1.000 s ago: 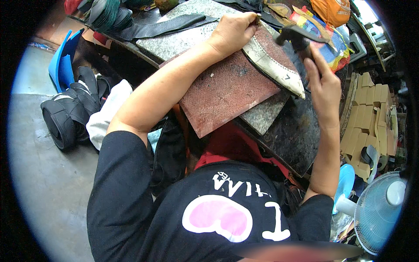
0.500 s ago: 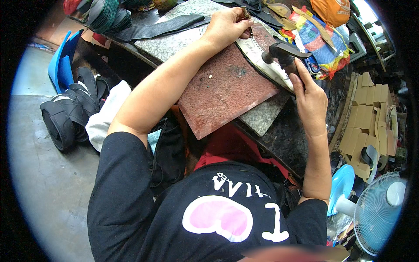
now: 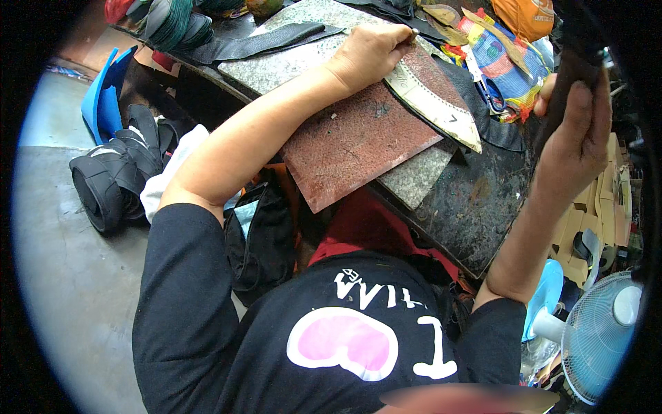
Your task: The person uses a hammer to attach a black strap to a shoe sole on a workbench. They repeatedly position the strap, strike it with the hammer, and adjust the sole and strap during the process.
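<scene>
My left hand is closed in a pinch over the far end of a curved white strip with a row of small holes along one edge. A short thin metal tool pokes up from the pinch; my fingers hide most of it. The strip lies on a reddish-brown board, its near end reaching past the board's edge. Up at the far right, well away from the strip, my right hand grips a dark hammer, whose upper part is blurred and lost in shadow.
A speckled stone slab lies under the board on a dark worktable. Beyond the strip are blue-handled scissors and a colourful mesh bag. A black strap crosses the slab. A fan stands at lower right.
My right hand has swung the hammer up and to the right, away from the strip. My left hand and the strip have shifted slightly to the right.
</scene>
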`<state>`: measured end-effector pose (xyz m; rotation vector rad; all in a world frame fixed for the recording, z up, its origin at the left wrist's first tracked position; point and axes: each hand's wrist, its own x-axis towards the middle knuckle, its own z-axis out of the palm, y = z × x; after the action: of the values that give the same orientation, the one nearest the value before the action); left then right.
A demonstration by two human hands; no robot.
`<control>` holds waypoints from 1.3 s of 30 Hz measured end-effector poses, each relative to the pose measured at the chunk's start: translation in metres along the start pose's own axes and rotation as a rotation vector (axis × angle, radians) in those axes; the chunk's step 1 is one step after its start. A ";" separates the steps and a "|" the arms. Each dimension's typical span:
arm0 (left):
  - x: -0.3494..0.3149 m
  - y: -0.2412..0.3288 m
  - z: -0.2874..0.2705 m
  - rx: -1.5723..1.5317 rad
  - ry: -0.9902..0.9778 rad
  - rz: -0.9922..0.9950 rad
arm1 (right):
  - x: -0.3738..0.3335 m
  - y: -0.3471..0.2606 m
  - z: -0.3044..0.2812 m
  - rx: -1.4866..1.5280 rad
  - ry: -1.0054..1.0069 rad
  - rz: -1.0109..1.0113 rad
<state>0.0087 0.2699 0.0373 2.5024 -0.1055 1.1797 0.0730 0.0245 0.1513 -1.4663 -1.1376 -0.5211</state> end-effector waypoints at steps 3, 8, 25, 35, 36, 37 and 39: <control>0.000 0.004 0.001 0.043 -0.082 -0.035 | -0.008 0.017 0.017 -0.406 -0.283 0.234; -0.006 0.006 0.001 -0.001 -0.043 -0.172 | -0.037 0.044 0.008 -0.450 -0.447 0.393; -0.010 -0.016 0.011 -0.582 0.023 -0.631 | -0.077 0.041 0.012 -0.604 -0.531 0.352; -0.009 -0.002 0.003 -0.092 -0.007 -0.143 | -0.021 0.017 -0.003 -0.230 -0.323 0.388; -0.008 0.000 0.004 -0.032 0.017 -0.069 | -0.010 0.011 -0.004 -0.058 -0.181 0.205; -0.008 0.003 0.004 -0.068 0.048 -0.043 | -0.003 0.006 -0.004 -0.002 -0.098 0.126; -0.006 0.007 0.005 -0.039 0.044 -0.018 | -0.001 0.005 0.000 -0.045 -0.017 0.070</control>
<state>0.0071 0.2609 0.0316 2.4375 -0.0930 1.2128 0.0769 0.0252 0.1482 -1.5469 -1.0894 -0.4892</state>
